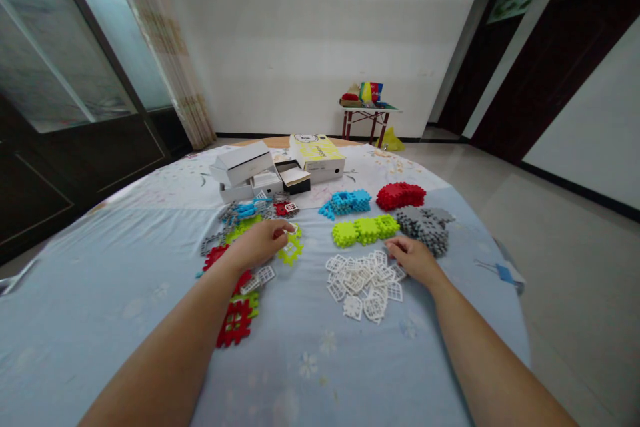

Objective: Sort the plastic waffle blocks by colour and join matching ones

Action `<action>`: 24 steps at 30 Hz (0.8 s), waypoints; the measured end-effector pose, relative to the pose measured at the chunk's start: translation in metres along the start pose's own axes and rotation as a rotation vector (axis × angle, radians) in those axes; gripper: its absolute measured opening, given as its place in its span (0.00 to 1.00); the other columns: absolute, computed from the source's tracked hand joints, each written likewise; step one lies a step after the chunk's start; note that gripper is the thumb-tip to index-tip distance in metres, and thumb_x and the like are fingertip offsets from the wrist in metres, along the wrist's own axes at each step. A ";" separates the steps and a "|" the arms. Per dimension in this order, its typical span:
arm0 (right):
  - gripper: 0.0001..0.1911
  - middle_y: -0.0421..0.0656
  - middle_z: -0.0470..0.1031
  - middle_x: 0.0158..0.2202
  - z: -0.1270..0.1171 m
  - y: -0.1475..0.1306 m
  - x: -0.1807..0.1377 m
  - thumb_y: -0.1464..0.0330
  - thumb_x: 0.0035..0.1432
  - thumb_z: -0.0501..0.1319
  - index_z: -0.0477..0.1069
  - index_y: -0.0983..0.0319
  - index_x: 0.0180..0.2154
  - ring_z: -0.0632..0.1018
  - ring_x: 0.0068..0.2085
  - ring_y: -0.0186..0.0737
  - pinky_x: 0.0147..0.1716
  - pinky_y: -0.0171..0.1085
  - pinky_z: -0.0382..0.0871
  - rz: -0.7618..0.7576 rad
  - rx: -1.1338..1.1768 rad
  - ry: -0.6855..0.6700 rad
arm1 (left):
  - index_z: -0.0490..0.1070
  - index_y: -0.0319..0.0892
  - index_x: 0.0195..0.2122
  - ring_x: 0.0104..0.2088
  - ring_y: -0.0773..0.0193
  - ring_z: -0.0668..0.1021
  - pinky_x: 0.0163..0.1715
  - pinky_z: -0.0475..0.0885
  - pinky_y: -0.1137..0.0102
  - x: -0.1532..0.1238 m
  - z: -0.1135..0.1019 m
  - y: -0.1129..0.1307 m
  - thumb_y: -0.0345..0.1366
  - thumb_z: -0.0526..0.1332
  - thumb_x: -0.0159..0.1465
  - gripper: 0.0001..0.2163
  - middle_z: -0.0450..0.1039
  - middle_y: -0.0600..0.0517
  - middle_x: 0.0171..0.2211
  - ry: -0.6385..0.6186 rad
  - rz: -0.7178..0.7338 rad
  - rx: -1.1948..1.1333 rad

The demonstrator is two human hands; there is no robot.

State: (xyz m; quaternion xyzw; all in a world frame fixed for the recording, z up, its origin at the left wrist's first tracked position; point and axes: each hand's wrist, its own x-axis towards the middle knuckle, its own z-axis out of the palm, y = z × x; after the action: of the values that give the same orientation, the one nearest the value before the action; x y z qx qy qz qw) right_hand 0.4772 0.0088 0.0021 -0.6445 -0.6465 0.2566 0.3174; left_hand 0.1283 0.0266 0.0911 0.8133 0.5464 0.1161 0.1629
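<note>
Forearms [173, 347] are extended from lower corners over blue cloth [285, 353]. Left hand [260, 240], left of centre, is held at lime piece [291, 257] beside mixed pieces [239, 310]; fingers bent inward, pinch on white insert [294, 229] cannot be confirmed. Right hand [413, 259], right of centre, is poised beside white lattice pile [363, 280]; fingertips near thumb, contents not discernible. Step in hand, by judgement: insert handled at lime piece. Fine fingertip pinch appears called for, neighbouring pieces left undisturbed.
</note>
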 end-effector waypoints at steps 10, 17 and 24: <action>0.18 0.42 0.74 0.26 0.001 0.000 0.000 0.60 0.52 0.52 0.73 0.64 0.36 0.72 0.23 0.34 0.23 0.32 0.63 -0.017 0.010 0.019 | 0.68 0.45 0.48 0.47 0.56 0.71 0.47 0.61 0.64 0.005 0.017 -0.008 0.48 0.54 0.54 0.22 0.71 0.47 0.47 0.017 0.025 0.173; 0.17 0.41 0.74 0.25 0.001 0.000 0.001 0.61 0.51 0.53 0.74 0.64 0.36 0.72 0.23 0.34 0.23 0.32 0.64 -0.017 0.025 0.029 | 0.67 0.44 0.49 0.47 0.50 0.69 0.47 0.59 0.57 0.001 0.026 -0.003 0.51 0.57 0.51 0.26 0.69 0.42 0.47 -0.053 -0.010 0.350; 0.16 0.41 0.74 0.25 0.001 -0.002 0.001 0.61 0.52 0.53 0.74 0.63 0.35 0.71 0.23 0.33 0.23 0.31 0.63 -0.034 0.013 0.040 | 0.59 0.42 0.55 0.49 0.51 0.69 0.49 0.57 0.56 0.001 0.030 0.006 0.44 0.57 0.52 0.29 0.66 0.40 0.49 -0.106 -0.056 0.428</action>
State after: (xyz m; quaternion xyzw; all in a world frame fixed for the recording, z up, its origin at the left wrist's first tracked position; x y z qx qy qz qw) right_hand 0.4751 0.0094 0.0028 -0.6365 -0.6492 0.2423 0.3387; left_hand 0.1448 0.0210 0.0656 0.8187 0.5717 -0.0499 0.0183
